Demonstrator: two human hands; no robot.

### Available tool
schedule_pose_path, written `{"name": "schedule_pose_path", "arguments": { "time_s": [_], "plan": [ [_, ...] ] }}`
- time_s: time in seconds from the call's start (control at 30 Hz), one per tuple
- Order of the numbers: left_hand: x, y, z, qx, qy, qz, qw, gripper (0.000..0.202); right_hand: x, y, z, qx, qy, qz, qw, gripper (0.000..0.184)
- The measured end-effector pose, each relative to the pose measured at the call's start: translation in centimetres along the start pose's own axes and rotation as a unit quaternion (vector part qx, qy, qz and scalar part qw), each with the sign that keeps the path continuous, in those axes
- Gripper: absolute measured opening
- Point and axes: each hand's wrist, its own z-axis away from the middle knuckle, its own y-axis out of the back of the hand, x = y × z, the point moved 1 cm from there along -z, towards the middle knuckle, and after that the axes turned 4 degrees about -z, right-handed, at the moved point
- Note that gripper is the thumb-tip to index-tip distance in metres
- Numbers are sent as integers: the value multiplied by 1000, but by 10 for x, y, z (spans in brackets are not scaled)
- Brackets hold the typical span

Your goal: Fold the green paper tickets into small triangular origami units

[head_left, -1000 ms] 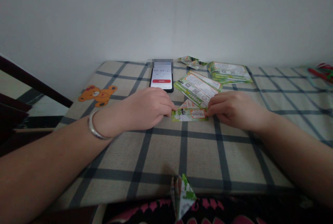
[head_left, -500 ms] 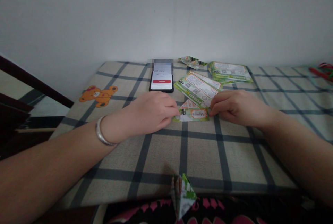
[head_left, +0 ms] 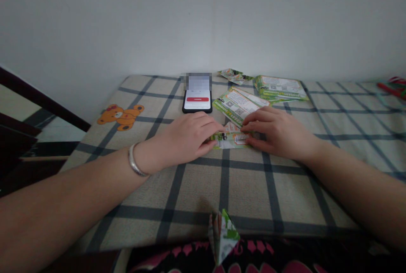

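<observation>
A plain pale wall (head_left: 203,19) rises behind the beige worktop (head_left: 199,190) with its dark blue checks, while at left a dark slanting rail (head_left: 44,101) crosses before pale flooring (head_left: 63,128) with dark bands, all in dim light.

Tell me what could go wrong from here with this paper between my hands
The loose flyers lie right behind the folded paper, close by your right hand, so they might get nudged or caught up. The phone sits just beyond your left hand, which could bump it if it slides forward.
</observation>
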Motion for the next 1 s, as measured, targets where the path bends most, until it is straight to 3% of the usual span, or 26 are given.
{"name": "schedule_pose_path", "arguments": {
  "time_s": [0.53,0.7,0.87,1.0],
  "plan": [
    [3,-3,0,-47,62,9,997,48,-8,-9,-7,22,30,-73,997,22],
    [3,-8,0,-33,103,53,993,49,-7,-11,-8,24,32,-68,997,22],
    [1,-8,-2,-24,101,94,990,48,-7,-11,-8,33,20,-61,997,22],
    [2,-4,-4,16,97,123,988,46,-7,-10,-8,39,1,-63,997,19]
  ]
}}
